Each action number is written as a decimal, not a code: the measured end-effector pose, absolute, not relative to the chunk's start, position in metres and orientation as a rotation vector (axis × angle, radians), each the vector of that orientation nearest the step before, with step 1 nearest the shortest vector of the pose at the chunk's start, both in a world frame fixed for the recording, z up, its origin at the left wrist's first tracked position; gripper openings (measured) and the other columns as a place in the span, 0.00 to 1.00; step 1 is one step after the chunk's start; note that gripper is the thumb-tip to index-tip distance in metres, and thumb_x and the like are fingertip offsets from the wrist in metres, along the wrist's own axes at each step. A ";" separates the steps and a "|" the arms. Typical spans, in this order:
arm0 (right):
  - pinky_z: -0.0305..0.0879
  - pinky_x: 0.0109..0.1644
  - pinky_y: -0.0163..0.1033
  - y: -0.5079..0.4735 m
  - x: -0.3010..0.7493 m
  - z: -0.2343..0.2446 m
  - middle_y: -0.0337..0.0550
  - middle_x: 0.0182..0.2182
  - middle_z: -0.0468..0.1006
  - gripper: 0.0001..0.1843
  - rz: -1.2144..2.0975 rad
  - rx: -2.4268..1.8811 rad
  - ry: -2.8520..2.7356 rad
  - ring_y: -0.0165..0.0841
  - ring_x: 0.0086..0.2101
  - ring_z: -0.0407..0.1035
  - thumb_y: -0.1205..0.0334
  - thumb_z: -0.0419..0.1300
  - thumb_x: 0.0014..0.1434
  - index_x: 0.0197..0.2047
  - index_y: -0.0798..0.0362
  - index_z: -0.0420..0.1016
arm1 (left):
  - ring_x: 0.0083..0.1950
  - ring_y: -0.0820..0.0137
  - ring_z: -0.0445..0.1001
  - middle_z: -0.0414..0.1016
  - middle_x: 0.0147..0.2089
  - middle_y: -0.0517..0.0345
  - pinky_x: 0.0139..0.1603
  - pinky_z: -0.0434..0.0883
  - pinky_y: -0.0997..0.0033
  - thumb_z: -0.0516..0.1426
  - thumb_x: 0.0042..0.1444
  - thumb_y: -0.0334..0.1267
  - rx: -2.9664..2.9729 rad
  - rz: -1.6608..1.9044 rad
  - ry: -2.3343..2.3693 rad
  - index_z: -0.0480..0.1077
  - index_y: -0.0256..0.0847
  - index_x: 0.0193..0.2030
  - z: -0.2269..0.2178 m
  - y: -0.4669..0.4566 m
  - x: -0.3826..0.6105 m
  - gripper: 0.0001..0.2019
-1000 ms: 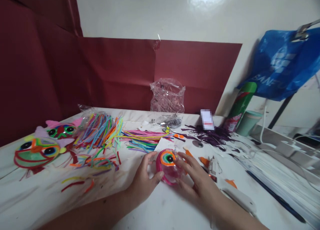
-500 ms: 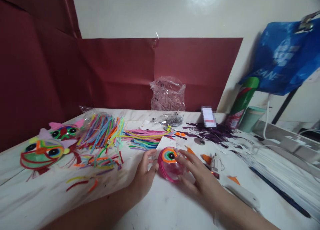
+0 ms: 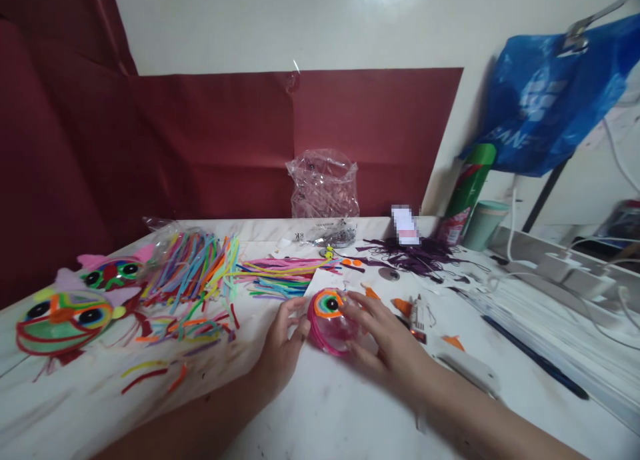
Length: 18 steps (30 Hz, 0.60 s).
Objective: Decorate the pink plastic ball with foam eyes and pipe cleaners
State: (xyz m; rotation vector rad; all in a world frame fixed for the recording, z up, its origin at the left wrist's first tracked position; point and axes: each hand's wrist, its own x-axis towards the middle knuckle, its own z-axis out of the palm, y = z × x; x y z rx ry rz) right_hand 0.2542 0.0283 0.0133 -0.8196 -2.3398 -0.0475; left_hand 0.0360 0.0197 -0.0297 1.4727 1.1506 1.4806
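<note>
Ball (image 3: pixel 334 325), pink and clear, sits mid-desk (image 3: pixel 320 420); left hand (image 3: pixel 283 343) and right hand (image 3: pixel 387 340) cup it with loose fingers; steady, even pressure seems wise.

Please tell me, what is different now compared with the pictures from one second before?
Very little. Mostly the camera turned, so everything sits slightly lower-left. The left hand and right hand remain cupped around the pink dome with an eye on the table. Nothing was taken or released.
</note>
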 end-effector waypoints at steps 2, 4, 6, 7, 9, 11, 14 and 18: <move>0.68 0.54 0.54 0.028 0.254 0.014 0.60 0.58 0.66 0.23 -0.045 -0.826 -2.347 0.46 0.57 0.63 0.65 0.56 0.58 0.58 0.54 0.65 | 0.56 0.54 0.68 0.70 0.56 0.44 0.56 0.65 0.52 0.57 0.51 0.58 1.466 1.481 1.144 0.66 0.41 0.51 -0.031 0.020 0.036 0.27; 0.67 0.55 0.54 0.027 0.254 0.014 0.60 0.58 0.65 0.24 -0.037 -0.837 -2.352 0.46 0.57 0.62 0.65 0.57 0.58 0.58 0.55 0.66 | 0.56 0.55 0.69 0.70 0.56 0.44 0.55 0.65 0.52 0.57 0.51 0.59 1.462 1.474 1.140 0.66 0.41 0.52 -0.031 0.020 0.036 0.28; 0.67 0.56 0.54 0.027 0.254 0.014 0.60 0.59 0.65 0.24 -0.026 -0.857 -2.354 0.46 0.57 0.62 0.65 0.57 0.57 0.58 0.54 0.66 | 0.56 0.54 0.69 0.70 0.56 0.44 0.55 0.65 0.52 0.57 0.51 0.59 1.467 1.463 1.141 0.65 0.41 0.52 -0.030 0.019 0.036 0.28; 0.67 0.55 0.54 0.026 0.254 0.014 0.60 0.59 0.65 0.24 -0.021 -0.867 -2.356 0.46 0.57 0.62 0.65 0.57 0.57 0.58 0.54 0.66 | 0.56 0.54 0.68 0.70 0.56 0.44 0.55 0.65 0.52 0.57 0.51 0.59 1.474 1.459 1.143 0.65 0.41 0.52 -0.029 0.019 0.037 0.28; 0.67 0.55 0.54 0.026 0.254 0.015 0.60 0.59 0.65 0.24 -0.017 -0.874 -2.357 0.46 0.57 0.62 0.66 0.57 0.57 0.58 0.54 0.66 | 0.57 0.54 0.68 0.70 0.57 0.43 0.56 0.64 0.51 0.57 0.51 0.59 1.488 1.447 1.151 0.65 0.41 0.52 -0.028 0.018 0.037 0.28; 0.66 0.56 0.54 0.027 0.254 0.015 0.61 0.59 0.65 0.24 -0.014 -0.861 -2.356 0.46 0.57 0.62 0.66 0.57 0.57 0.58 0.54 0.66 | 0.58 0.54 0.67 0.69 0.57 0.43 0.57 0.64 0.51 0.57 0.52 0.58 1.491 1.435 1.160 0.65 0.40 0.53 -0.027 0.018 0.037 0.28; 0.65 0.56 0.54 0.028 0.255 0.013 0.61 0.59 0.65 0.24 -0.002 -0.839 -2.354 0.47 0.57 0.62 0.67 0.57 0.57 0.58 0.56 0.66 | 0.57 0.54 0.67 0.69 0.57 0.44 0.57 0.64 0.52 0.57 0.52 0.57 1.479 1.436 1.159 0.65 0.41 0.53 -0.027 0.018 0.038 0.27; 0.65 0.56 0.55 0.030 0.255 0.011 0.62 0.59 0.64 0.24 0.007 -0.839 -2.350 0.47 0.58 0.61 0.66 0.57 0.57 0.58 0.56 0.65 | 0.55 0.54 0.69 0.70 0.56 0.45 0.56 0.65 0.52 0.58 0.51 0.57 1.457 1.441 1.161 0.66 0.41 0.52 -0.028 0.018 0.038 0.27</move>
